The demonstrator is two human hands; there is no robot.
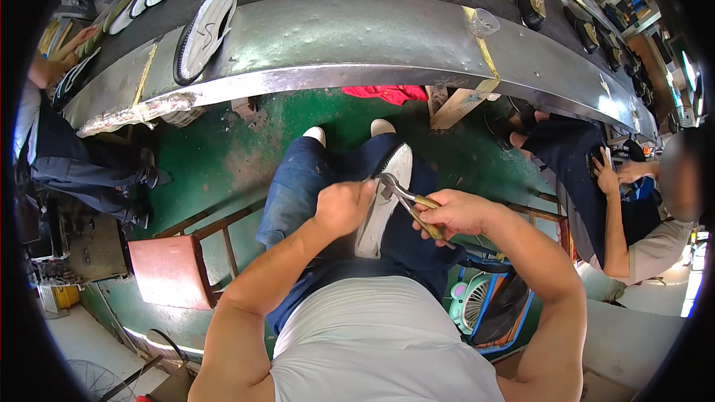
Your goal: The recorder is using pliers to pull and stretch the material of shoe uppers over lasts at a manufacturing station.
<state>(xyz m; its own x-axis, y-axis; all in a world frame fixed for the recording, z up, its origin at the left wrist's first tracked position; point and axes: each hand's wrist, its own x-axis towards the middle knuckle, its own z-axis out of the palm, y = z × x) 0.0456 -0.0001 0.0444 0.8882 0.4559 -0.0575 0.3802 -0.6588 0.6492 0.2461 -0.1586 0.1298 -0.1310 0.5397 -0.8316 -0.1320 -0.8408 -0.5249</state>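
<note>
A white shoe upper on a last [377, 219], dark along one edge, lies lengthwise on my lap with its toe pointing away from me. My right hand [445, 214] is wrapped round the yellowish handles of metal pincers [407, 195]. Their jaws sit over the shoe's left side, near the toe. Beside those jaws my left hand [343, 207] is closed, thumb and fingertips pressed together at the shoe's edge. Whatever it pinches there is hidden or too small to make out.
Ahead runs a metal-edged bench [328, 37] carrying a white shoe [206, 33], several more shoes and a clear cup [484, 23]. Co-workers sit on both sides. A reddish stool [171, 271] stands left; a green fan [469, 302] is close on my right.
</note>
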